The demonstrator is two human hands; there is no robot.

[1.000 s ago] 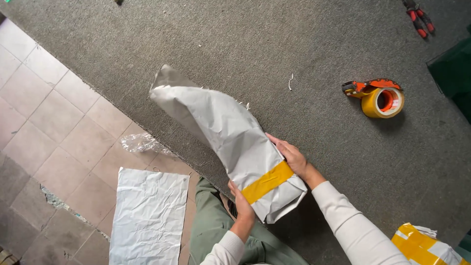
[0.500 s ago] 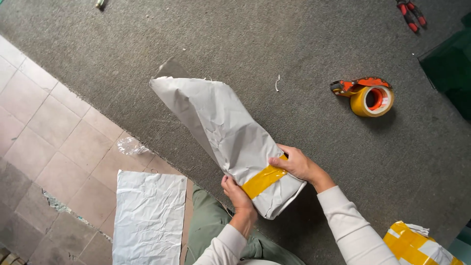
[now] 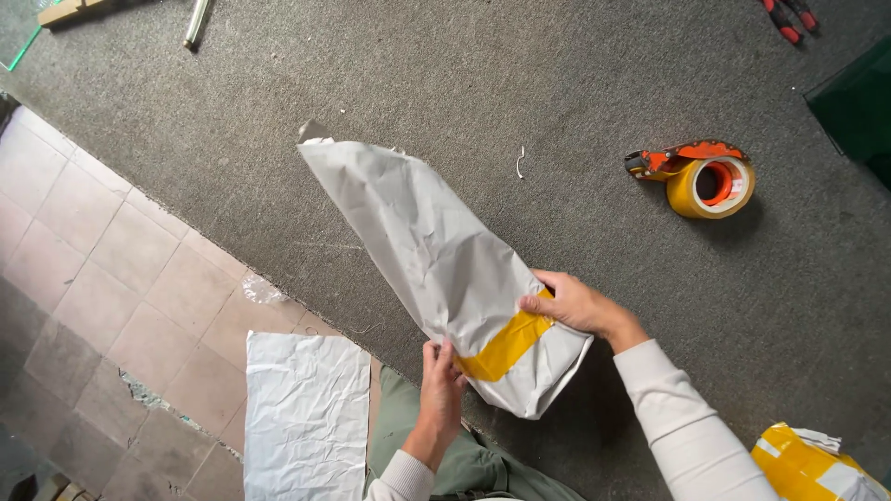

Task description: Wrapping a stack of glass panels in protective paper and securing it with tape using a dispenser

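A long parcel wrapped in crumpled grey-white paper [image 3: 427, 250] lies slanted on the dark grey carpet [image 3: 464, 83], with a band of yellow tape [image 3: 506, 341] around its near end. My left hand [image 3: 439, 382] grips the near left edge of the parcel beside the tape. My right hand [image 3: 575, 304] presses on the right side of the parcel, fingers on the yellow tape.
An orange tape dispenser with a yellow tape roll [image 3: 707, 178] sits to the right. Red-handled pliers [image 3: 789, 17] lie at the top right. A loose sheet of white paper [image 3: 306, 417] rests on the tiled floor [image 3: 83, 278]. Another yellow-taped parcel [image 3: 817, 464] is at the bottom right.
The parcel has shifted a little and its far end has swung up and right. My right hand has slid onto the yellow tape; my left hand moved to the near left edge.
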